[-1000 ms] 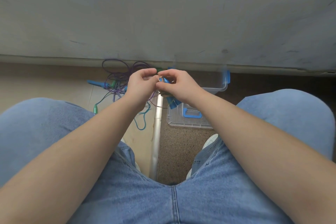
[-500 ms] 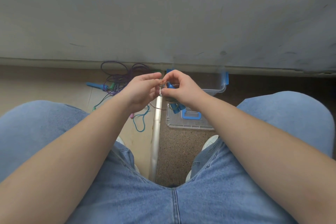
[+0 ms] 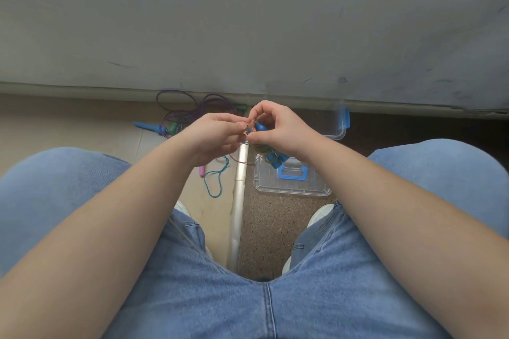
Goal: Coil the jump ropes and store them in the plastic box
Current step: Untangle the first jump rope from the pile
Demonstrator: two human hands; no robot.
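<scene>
Blue-handled jump rope (image 3: 271,159), gathered into a tight bundle, sits between my two hands, held up over the floor in front of my knees. My right hand (image 3: 283,132) curls around the two blue grips, which lie side by side with their ends poking out below my palm. My left hand (image 3: 214,136) touches the right at the fingertips and pinches the rope's thin cord.

Just behind my right hand, against the grey wall, stands the clear plastic box (image 3: 337,132) with a blue latch on its side. My hand covers most of it, so I cannot tell what is inside. Its clear lid (image 3: 292,190), with a blue carry handle, lies flat on the speckled floor below the bundle.

To the left, a purple rope (image 3: 187,107) lies tangled and uncoiled on the pale floor, with a teal rope (image 3: 213,183) looped nearer my feet.
</scene>
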